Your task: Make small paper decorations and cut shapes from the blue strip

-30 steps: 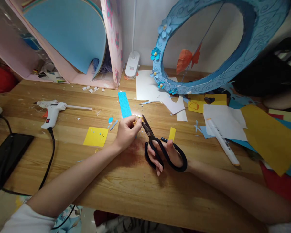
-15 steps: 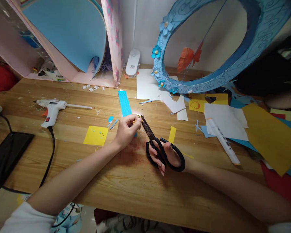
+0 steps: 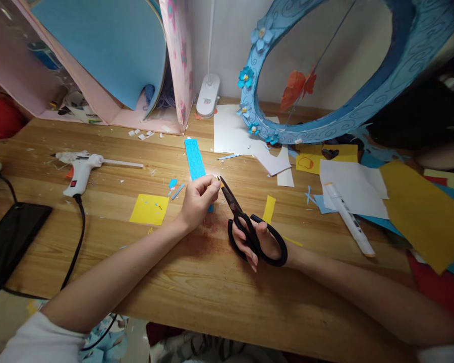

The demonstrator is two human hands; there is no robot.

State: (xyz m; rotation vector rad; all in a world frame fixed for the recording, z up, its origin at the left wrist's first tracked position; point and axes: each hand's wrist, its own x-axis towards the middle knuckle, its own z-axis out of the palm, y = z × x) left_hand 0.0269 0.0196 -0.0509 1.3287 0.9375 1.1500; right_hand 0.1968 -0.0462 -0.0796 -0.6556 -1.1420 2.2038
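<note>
My right hand (image 3: pixel 255 241) has its fingers through the black handles of a pair of scissors (image 3: pixel 231 202). The blade tips point up and left, slightly parted, right at the fingertips of my left hand (image 3: pixel 200 199). Thumb and forefinger of that hand pinch a small yellow piece of paper (image 3: pixel 221 184), mostly hidden by the fingers. Beneath the left hand lies a blue paper strip (image 3: pixel 194 159) with a drawn pattern. A yellow paper strip (image 3: pixel 269 208) rests on the table beyond the scissors' handles, and a yellow paper square (image 3: pixel 149 209) lies left of my left hand.
A white glue gun (image 3: pixel 81 171) with a black cord lies at left. A blue decorated ring (image 3: pixel 249 96) and a pink box (image 3: pixel 177 65) stand at the back, with a power strip (image 3: pixel 208 96) between. A marker (image 3: pixel 350 222) lies among paper sheets at right.
The camera view has shifted slightly. Both hands stay nearly in place, and the scissor blades seem a little closer together at the small yellow piece.
</note>
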